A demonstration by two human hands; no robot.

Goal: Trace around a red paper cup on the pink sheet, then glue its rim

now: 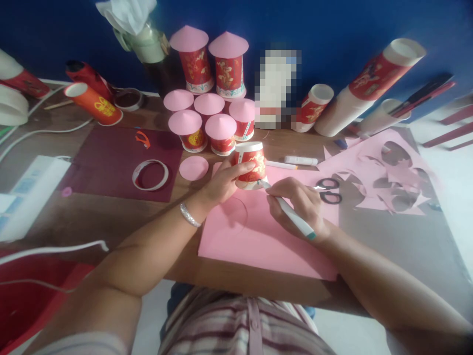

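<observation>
Currently: your left hand (221, 185) clamps one upturned red paper cup (250, 165), standing on the pink paper sheet (258, 241) near the front edge of the table (92, 222). Your right hand (299, 207) pinches one white pen (295, 219), tip at the cup's rim. Open sheet lies between your wrists. Cup print: gold, perhaps characters, unreadable. Behind: seven pink-capped cups (220, 127). Right: one pair of scissors (328, 190).

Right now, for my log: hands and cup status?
Left hand holds paper cup on pink sheet. Right hand holds pen at its bottom edge. Scissors beside.

Left hand (221, 183) grips cup (250, 165); right hand (297, 207) pen (295, 219).
</observation>
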